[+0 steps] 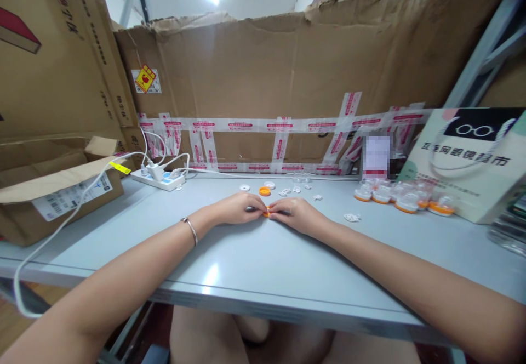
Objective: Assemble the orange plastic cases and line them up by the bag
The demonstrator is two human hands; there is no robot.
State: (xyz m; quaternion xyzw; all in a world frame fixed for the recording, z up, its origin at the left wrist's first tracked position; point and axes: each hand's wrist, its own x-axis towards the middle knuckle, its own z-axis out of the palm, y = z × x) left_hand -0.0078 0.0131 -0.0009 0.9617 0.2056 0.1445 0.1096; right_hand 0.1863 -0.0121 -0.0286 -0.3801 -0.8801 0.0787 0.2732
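Observation:
My left hand [237, 209] and my right hand [298, 214] meet over the middle of the table, fingertips pinched on a small orange round part [267, 214] between them. The fingers cover most of it. Just behind lies an orange ring-shaped part [265, 191], with a white disc [244, 188] to its left and another white ring [269, 185] behind it. Small white plastic pieces [284, 192] are scattered beyond my right hand. Farther right lies a cluster of white pieces [352, 217]. Clear plastic parts [302, 177] stand near the back edge.
Several clear-topped pieces with orange bases [406, 204] stand at the right, before a paper bag [464, 161] and a clear bottle [512, 216]. A power strip [158, 177] with white cables and an open cardboard box [24, 216] are at left. A large taped carton [267, 73] walls the back.

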